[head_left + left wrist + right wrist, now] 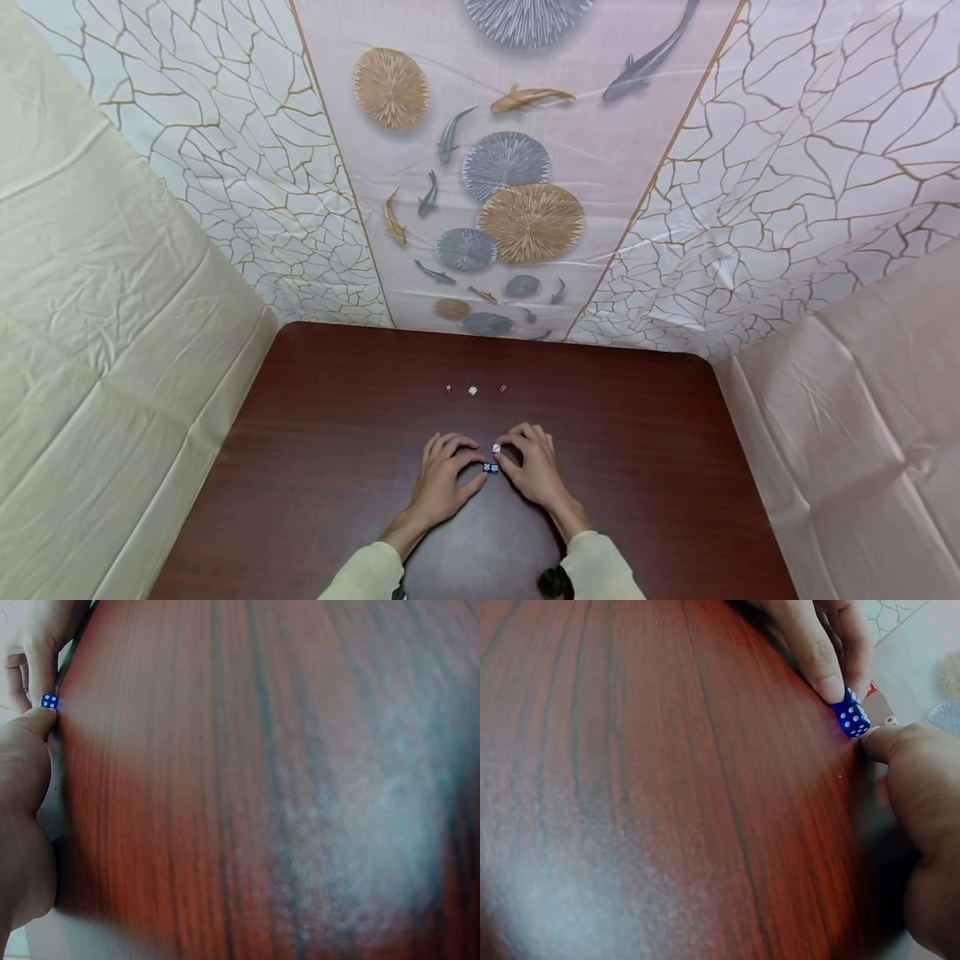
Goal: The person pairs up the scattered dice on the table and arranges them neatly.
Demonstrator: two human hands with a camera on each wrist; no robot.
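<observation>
On the dark reddish-brown worktop (pixel 322 433), two blue dice (pixel 491 468) sit side by side, touching, between the person's hands; the left hand (pixel 437 487) pinches them at the left end, thumb and index finger drawn narrow. The right hand (pixel 538 473) holds a white die (pixel 497 448) between its fingers, just beyond the blue pair. Farther back, a second white die (pixel 472 391) lies between two red dice (pixel 503 388), all three apart

The left hand (pixel 821 649) touches a white-spotted blue die (pixel 853 720).
</observation>
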